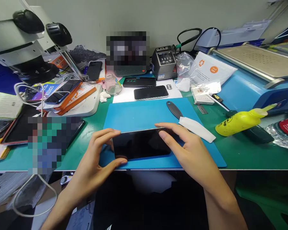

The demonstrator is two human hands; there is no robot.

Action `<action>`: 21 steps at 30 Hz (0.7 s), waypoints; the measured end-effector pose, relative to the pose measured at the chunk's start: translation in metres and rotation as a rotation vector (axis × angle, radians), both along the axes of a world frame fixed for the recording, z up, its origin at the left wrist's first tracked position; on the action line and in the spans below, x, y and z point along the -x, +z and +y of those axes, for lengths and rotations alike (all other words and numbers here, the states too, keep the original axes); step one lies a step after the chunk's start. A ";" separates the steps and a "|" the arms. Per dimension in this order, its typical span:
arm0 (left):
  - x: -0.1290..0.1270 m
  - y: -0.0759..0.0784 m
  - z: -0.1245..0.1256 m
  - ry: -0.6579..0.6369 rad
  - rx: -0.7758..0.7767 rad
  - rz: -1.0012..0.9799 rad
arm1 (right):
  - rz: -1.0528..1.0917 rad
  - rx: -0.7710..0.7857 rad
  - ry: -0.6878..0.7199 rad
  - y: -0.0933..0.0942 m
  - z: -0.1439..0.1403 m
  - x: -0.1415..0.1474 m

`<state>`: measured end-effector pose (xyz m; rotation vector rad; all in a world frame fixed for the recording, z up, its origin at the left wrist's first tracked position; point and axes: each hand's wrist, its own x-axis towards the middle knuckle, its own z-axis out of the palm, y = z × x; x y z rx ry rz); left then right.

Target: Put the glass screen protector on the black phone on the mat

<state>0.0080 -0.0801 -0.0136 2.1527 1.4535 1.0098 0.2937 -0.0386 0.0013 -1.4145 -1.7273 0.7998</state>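
A smartphone with a dark glossy screen is held sideways, tilted, just above the blue mat. My left hand grips its left end, thumb at the near edge and fingers along the far edge. At the right end, my right hand rests its thumb on the screen corner, with the index finger along the far edge. Beyond my right hand lies a dark-handled tool, its other end wrapped in or covered by white material. Whatever lies under the phone is hidden.
Two more phones lie on white paper behind the mat, the nearer one face up. A glass jar stands left of them. At right are a yellow bottle and a blue machine. A microscope overhangs the left side.
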 end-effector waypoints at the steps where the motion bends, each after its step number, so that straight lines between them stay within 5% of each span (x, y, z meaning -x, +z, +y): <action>1: -0.001 0.001 0.000 0.012 0.035 -0.005 | 0.005 -0.006 0.004 -0.001 0.001 -0.001; 6: -0.009 0.018 0.005 0.007 0.298 -0.054 | 0.013 -0.015 -0.005 -0.008 0.006 -0.004; 10: -0.015 0.027 0.008 -0.013 0.358 0.009 | 0.017 -0.023 -0.006 -0.007 0.005 -0.004; 21: -0.015 0.011 0.019 0.076 0.442 -0.124 | 0.062 0.025 -0.004 0.000 -0.002 -0.002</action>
